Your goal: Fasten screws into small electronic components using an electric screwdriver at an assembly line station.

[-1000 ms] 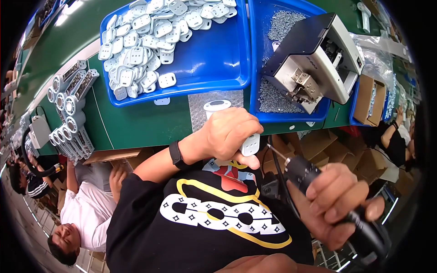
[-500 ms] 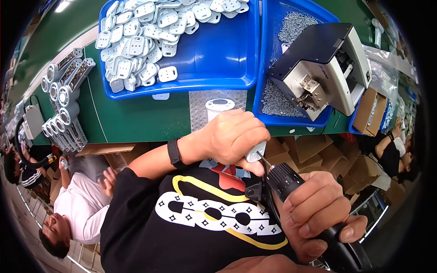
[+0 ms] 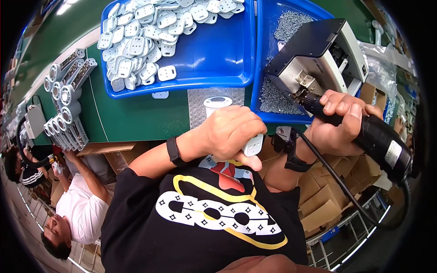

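My left hand [image 3: 232, 132] is closed round a white part, whose end plate [image 3: 253, 145] with small holes shows below the fingers. Most of that part is hidden by the hand. Just beyond the knuckles, a white round-ended piece [image 3: 217, 103] shows over bubble wrap [image 3: 198, 107]; whether it joins the held part I cannot tell. My right hand [image 3: 346, 116] grips a black corded electric screwdriver [image 3: 387, 141]. Its nose points left, up against the metal outlet of the screw feeder [image 3: 307, 54].
A blue tray [image 3: 182, 85] of pale plates [image 3: 136, 45] stands on the green table [image 3: 136, 120]. The feeder sits in another blue tray [image 3: 258, 77] with loose screws [image 3: 275, 100]. White tubular parts [image 3: 68, 98] are stacked left. Cardboard boxes [image 3: 321, 204] lie below; a person in white [image 3: 84, 207] sits left.
My right hand has lifted the screwdriver away from the held part, up and right to the feeder outlet. My left hand has barely moved. The person at left has lowered a raised hand.
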Demonstrator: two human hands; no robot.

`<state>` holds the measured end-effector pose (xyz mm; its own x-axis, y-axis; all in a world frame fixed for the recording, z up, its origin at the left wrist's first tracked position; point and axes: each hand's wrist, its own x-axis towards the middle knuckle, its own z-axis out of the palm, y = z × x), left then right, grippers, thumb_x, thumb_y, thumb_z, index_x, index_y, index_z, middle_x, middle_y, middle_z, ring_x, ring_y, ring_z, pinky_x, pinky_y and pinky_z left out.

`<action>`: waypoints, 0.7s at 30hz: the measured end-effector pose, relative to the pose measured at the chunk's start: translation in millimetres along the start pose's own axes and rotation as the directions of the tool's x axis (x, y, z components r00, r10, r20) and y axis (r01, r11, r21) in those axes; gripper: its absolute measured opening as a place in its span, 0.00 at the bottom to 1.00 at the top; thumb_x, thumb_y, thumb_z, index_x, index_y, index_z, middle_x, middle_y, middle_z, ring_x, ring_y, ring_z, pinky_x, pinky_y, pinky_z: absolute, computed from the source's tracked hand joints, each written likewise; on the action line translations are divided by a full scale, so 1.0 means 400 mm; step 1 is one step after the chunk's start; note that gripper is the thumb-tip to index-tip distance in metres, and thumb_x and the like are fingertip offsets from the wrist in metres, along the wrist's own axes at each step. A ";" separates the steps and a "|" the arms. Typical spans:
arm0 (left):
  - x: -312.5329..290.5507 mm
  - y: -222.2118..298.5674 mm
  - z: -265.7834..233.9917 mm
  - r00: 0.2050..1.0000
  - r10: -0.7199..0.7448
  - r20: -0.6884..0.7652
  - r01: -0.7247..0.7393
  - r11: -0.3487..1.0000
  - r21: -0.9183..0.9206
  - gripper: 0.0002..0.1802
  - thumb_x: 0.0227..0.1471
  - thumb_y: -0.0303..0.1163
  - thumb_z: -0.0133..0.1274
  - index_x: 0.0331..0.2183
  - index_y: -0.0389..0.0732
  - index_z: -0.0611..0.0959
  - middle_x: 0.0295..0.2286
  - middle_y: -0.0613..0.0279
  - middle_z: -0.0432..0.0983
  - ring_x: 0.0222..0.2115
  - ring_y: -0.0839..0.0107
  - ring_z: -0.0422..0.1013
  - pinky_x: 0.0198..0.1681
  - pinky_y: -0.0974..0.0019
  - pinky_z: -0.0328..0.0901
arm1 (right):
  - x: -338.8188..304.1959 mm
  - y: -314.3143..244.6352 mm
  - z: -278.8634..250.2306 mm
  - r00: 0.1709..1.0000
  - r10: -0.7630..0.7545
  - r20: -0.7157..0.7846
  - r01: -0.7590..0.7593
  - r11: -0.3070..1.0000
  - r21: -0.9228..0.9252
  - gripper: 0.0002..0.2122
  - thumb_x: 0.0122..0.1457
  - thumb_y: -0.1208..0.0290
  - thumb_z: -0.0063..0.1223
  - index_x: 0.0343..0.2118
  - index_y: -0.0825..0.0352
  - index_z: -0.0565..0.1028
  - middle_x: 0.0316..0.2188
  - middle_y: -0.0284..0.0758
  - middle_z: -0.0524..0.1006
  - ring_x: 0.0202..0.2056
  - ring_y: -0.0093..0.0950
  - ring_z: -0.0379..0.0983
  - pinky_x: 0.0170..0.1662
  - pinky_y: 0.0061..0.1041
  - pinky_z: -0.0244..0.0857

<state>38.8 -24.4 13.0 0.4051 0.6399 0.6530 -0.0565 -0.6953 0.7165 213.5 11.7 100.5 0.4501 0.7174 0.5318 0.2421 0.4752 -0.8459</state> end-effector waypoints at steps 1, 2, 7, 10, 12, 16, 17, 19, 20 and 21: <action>-0.005 0.002 0.000 1.000 0.000 -0.004 0.000 1.000 0.011 0.39 0.50 0.61 0.59 0.40 0.30 0.73 0.26 0.51 0.75 0.19 0.61 0.72 0.20 0.63 0.66 | -0.011 -0.005 -0.001 0.999 0.036 0.024 -0.037 0.998 0.046 0.12 0.58 0.69 0.51 0.44 0.63 0.68 0.21 0.31 0.68 0.19 0.23 0.64 0.27 0.30 0.64; -0.003 -0.009 -0.001 1.000 0.011 -0.004 -0.011 1.000 0.011 0.39 0.51 0.61 0.59 0.40 0.30 0.73 0.26 0.51 0.75 0.19 0.61 0.72 0.20 0.63 0.66 | -0.024 -0.037 -0.004 0.999 0.035 0.020 -0.036 0.998 0.046 0.12 0.58 0.69 0.51 0.44 0.63 0.68 0.21 0.31 0.68 0.19 0.23 0.64 0.27 0.30 0.64; -0.011 -0.009 -0.006 1.000 0.011 0.006 -0.011 1.000 -0.001 0.39 0.50 0.62 0.59 0.40 0.30 0.73 0.26 0.51 0.75 0.19 0.61 0.72 0.20 0.63 0.66 | -0.043 -0.124 0.014 0.990 -0.072 -0.125 0.108 0.942 0.319 0.16 0.56 0.77 0.54 0.46 0.67 0.64 0.18 0.35 0.69 0.16 0.26 0.65 0.21 0.30 0.66; 0.002 0.004 -0.005 0.999 -0.052 0.004 0.052 0.999 -0.001 0.37 0.48 0.59 0.61 0.41 0.34 0.72 0.29 0.57 0.74 0.24 0.60 0.72 0.24 0.62 0.66 | 0.005 -0.013 -0.004 0.985 -0.144 -0.092 0.154 0.982 0.113 0.17 0.58 0.75 0.53 0.48 0.65 0.63 0.21 0.35 0.70 0.17 0.26 0.66 0.24 0.32 0.67; 0.001 0.004 -0.005 0.999 -0.048 0.002 0.048 0.999 0.003 0.37 0.48 0.59 0.61 0.41 0.34 0.72 0.29 0.57 0.74 0.24 0.60 0.73 0.24 0.62 0.67 | 0.013 0.018 -0.020 0.992 -0.123 0.003 0.122 0.990 -0.076 0.17 0.60 0.74 0.52 0.50 0.63 0.62 0.23 0.34 0.71 0.19 0.26 0.66 0.27 0.33 0.68; 0.003 0.012 -0.006 0.999 -0.047 0.011 0.047 0.999 -0.005 0.37 0.48 0.59 0.61 0.41 0.34 0.73 0.29 0.57 0.74 0.24 0.60 0.73 0.24 0.62 0.67 | -0.013 -0.032 -0.040 0.994 0.087 0.073 -0.100 0.973 0.207 0.15 0.61 0.74 0.53 0.49 0.63 0.64 0.23 0.34 0.71 0.20 0.26 0.68 0.26 0.31 0.69; 0.004 0.006 -0.007 0.999 -0.048 0.012 0.048 0.999 -0.011 0.37 0.48 0.59 0.61 0.41 0.34 0.73 0.29 0.57 0.74 0.24 0.60 0.73 0.24 0.62 0.67 | -0.036 -0.060 -0.034 0.992 0.120 0.049 -0.129 0.935 0.330 0.15 0.61 0.73 0.54 0.48 0.63 0.65 0.22 0.34 0.70 0.19 0.26 0.68 0.24 0.29 0.69; -0.011 -0.002 -0.006 0.998 -0.059 0.011 0.060 0.998 -0.021 0.37 0.48 0.59 0.61 0.41 0.34 0.73 0.29 0.57 0.74 0.24 0.60 0.73 0.24 0.62 0.67 | -0.080 -0.172 -0.024 0.992 0.104 0.071 -0.123 0.925 0.359 0.16 0.62 0.70 0.55 0.49 0.62 0.64 0.22 0.34 0.71 0.19 0.26 0.69 0.24 0.29 0.69; -0.009 0.006 -0.003 0.998 -0.058 0.014 0.059 0.998 -0.020 0.37 0.48 0.59 0.61 0.41 0.34 0.73 0.29 0.57 0.74 0.24 0.60 0.73 0.24 0.62 0.67 | -0.086 -0.208 -0.046 0.988 0.049 0.146 -0.107 0.901 0.421 0.17 0.63 0.69 0.55 0.51 0.62 0.62 0.22 0.34 0.70 0.20 0.26 0.68 0.25 0.30 0.70; -0.005 0.004 -0.006 0.998 -0.055 0.006 0.055 0.998 -0.007 0.37 0.48 0.59 0.61 0.41 0.34 0.73 0.29 0.57 0.74 0.24 0.60 0.73 0.24 0.62 0.67 | -0.085 -0.226 -0.057 0.974 -0.018 0.225 -0.098 0.866 0.491 0.19 0.63 0.68 0.56 0.53 0.61 0.61 0.22 0.34 0.70 0.20 0.27 0.68 0.26 0.31 0.70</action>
<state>35.7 -26.1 13.2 0.4134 0.6752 0.6110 -0.0408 -0.6566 0.7532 195.7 -67.4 158.0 0.2404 0.8051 0.5422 -0.2565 0.5914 -0.7645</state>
